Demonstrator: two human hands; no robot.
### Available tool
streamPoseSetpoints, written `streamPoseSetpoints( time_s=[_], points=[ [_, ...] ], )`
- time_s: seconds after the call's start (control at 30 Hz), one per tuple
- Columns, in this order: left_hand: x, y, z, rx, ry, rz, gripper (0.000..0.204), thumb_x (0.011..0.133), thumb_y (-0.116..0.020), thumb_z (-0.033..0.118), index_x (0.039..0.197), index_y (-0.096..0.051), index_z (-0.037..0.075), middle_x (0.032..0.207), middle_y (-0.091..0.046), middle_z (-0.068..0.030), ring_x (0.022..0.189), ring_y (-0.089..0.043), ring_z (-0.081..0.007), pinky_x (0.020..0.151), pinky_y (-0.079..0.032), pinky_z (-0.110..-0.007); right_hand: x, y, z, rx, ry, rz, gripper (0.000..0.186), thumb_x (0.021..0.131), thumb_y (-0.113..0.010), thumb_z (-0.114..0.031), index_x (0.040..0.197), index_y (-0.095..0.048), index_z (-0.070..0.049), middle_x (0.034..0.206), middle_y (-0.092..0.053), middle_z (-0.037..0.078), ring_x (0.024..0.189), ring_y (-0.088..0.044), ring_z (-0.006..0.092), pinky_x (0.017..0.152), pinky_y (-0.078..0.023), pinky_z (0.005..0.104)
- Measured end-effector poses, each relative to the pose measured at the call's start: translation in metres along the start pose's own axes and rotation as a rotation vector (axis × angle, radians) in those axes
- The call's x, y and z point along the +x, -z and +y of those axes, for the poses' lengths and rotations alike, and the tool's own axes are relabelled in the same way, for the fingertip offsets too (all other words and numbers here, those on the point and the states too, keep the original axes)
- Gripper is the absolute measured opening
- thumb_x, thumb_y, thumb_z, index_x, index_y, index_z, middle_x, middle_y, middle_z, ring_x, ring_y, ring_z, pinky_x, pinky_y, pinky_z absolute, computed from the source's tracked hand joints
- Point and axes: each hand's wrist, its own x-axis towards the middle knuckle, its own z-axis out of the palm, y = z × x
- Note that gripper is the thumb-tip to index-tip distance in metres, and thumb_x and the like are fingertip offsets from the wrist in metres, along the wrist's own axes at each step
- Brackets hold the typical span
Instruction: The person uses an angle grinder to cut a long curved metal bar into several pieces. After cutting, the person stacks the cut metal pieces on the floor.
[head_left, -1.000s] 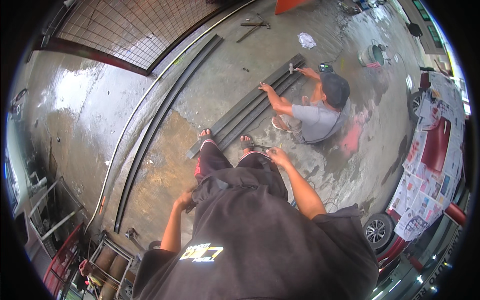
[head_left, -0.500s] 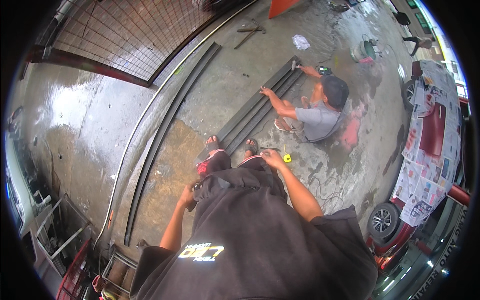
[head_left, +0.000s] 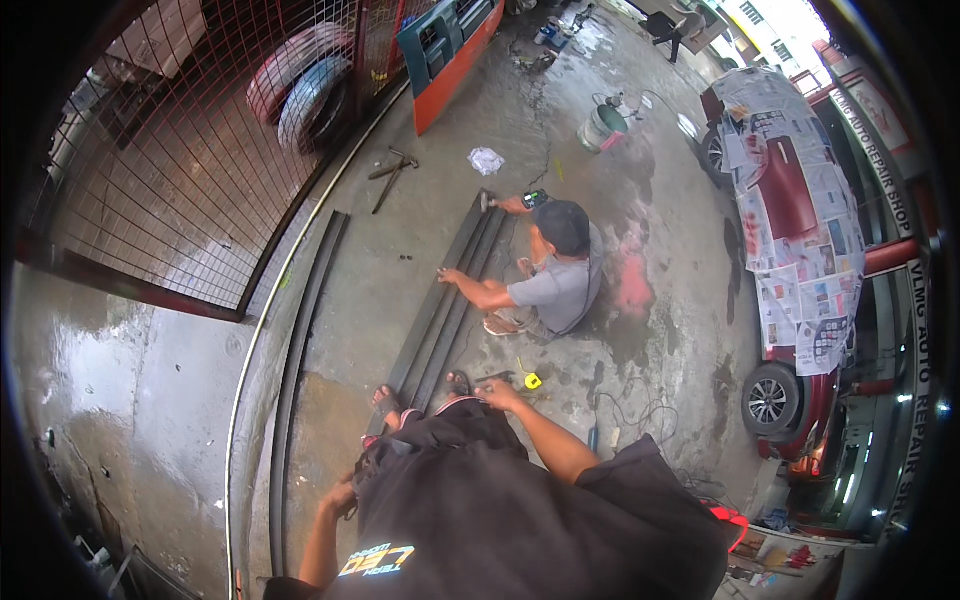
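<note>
My left hand (head_left: 343,494) is down beside my left hip, against the dark cloth of my clothes, its fingers mostly hidden. At the right edge of my dark shorts (head_left: 440,424), my right hand (head_left: 497,393) is closed, its fingers curled at the cloth. Dark steel channel bars (head_left: 425,335) lie side by side on the floor just ahead of my sandalled feet. A co-worker (head_left: 555,270) squats on their right side. One of the co-worker's hands (head_left: 452,275) touches the bars; the other (head_left: 512,204) is near a hammer-like tool (head_left: 487,200) at the far end.
Another long dark bar (head_left: 300,375) and a pale hose (head_left: 252,370) run along the left. A yellow tape measure (head_left: 532,381) lies right of my feet, with cables beyond. A mesh gate (head_left: 190,150) stands far left; a paper-covered red car (head_left: 800,220) is right.
The view has shifted, so the bars and co-worker appear lower and further left, and more of the gate and car shows. My hands stay at my sides; the co-worker keeps the same pose.
</note>
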Motion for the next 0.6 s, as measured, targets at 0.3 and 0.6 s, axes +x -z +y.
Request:
streamPoseSetpoints(
  time_s=[0.3, 0.6],
  points=[
    [0.074, 0.059, -0.03, 0.287, -0.051, -0.286, 0.052, 0.094, -0.057, 0.049, 0.13, -0.062, 0.013, 0.113, -0.065, -0.0014, 0.09, -0.056, -0.0141, 0.075, -0.046, -0.033, -0.019, -0.012, -0.01, 0.051, -0.052, -0.017, 0.054, 0.087, -0.067, -0.056, 0.109, -0.074, -0.007, 0.114, -0.07, 0.021, 0.111, -0.065, 0.0378, 0.096, -0.05, 0.0432],
    [0.105, 0.061, 0.012, 0.623, -0.493, 0.431, 0.045, 0.094, -0.066, 0.034, 0.127, -0.06, 0.004, 0.088, -0.067, -0.0054, 0.075, -0.061, -0.0157, 0.069, -0.05, -0.036, -0.049, 0.008, -0.1, 0.072, 0.211, 0.007, 0.062, 0.088, -0.069, -0.05, 0.121, -0.065, 0.002, 0.103, -0.072, 0.023, 0.099, -0.07, 0.0338, 0.087, -0.053, 0.0403]
  ],
)
